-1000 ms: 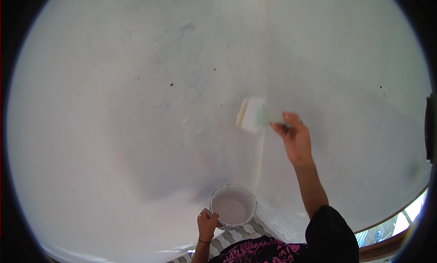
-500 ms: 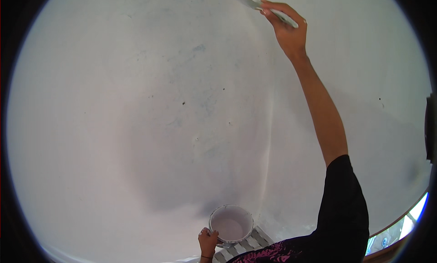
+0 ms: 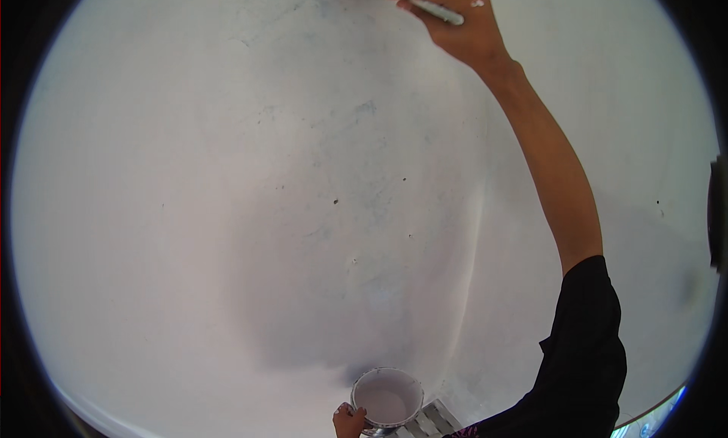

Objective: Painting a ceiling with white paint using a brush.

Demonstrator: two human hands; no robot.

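Right hand (image 3: 466, 32) high, left hand (image 3: 349, 421) low

From my station I see the right pinching a pale-handled white brush (image 3: 442, 12) at the upper edge of view, its head mostly cut off, before an off-white wall (image 3: 152, 248). The left grips the left rim of a round white bucket (image 3: 387, 376) of pale liquid (image 3: 383, 408). I judge the brush light, its handle stiff, its head softer, slick if wet; I'd hold it close to the head. The bucket should feel heavier and may slosh, so I'd support it level by the rim.
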